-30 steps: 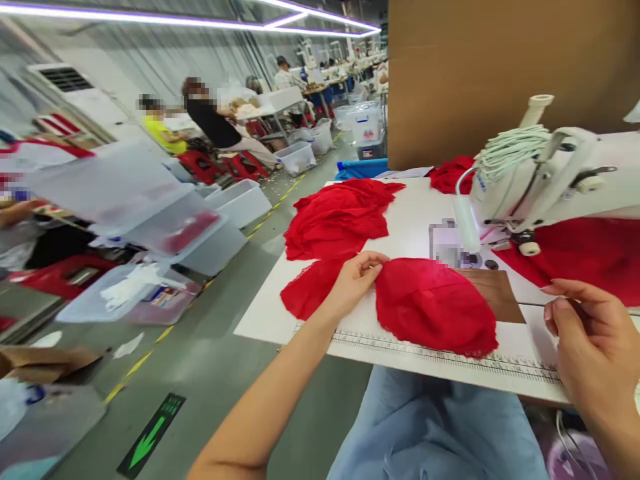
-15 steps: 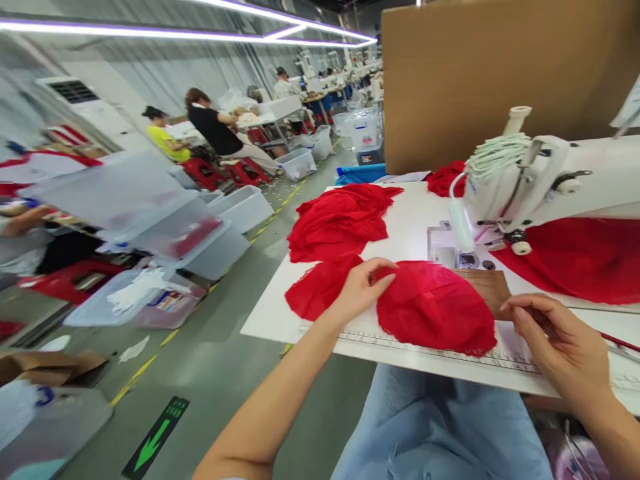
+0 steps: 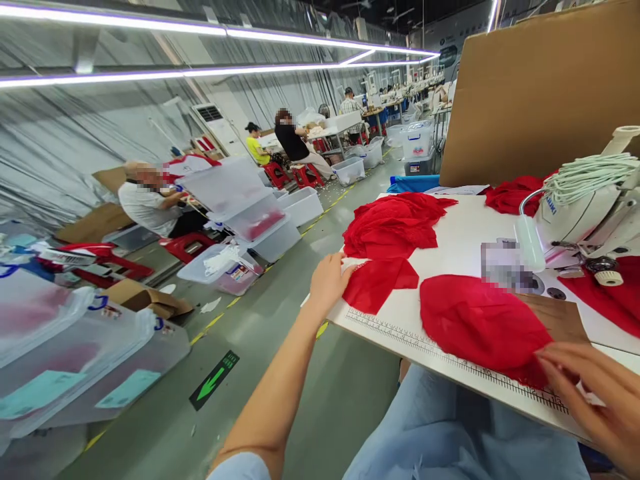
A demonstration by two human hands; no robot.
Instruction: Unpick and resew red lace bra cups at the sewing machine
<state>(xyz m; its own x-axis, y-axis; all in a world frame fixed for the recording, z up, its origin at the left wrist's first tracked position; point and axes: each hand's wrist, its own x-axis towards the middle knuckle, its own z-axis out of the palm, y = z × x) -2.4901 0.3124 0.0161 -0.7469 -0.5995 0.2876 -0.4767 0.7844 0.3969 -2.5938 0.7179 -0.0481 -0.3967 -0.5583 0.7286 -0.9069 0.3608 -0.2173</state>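
My left hand [image 3: 327, 285] is at the left end of a small red fabric piece [image 3: 375, 287], its thumb and fingers closed on the edge. This piece lies partly folded on the white sewing table [image 3: 400, 327]. A larger, rounded red fabric piece [image 3: 480, 323] lies flat to its right, nearer my lap. My right hand [image 3: 595, 393] is at that piece's right end, fingertips and thumb together on the edge. A heap of red fabric [image 3: 395, 227] lies behind the small piece. The sewing machine [image 3: 590, 207] stands at the right, its needle area blurred out.
A ruler strip [image 3: 450, 357] runs along the table's front edge. A cardboard panel [image 3: 540, 93] stands behind the table. More red fabric [image 3: 515, 195] lies near the machine. Plastic bins [image 3: 125, 353] line the floor at left, where several people sit working.
The view has swung left. My left hand has moved from the larger piece to the small piece's left end, which is now folded. My right hand has come to the larger piece's edge.
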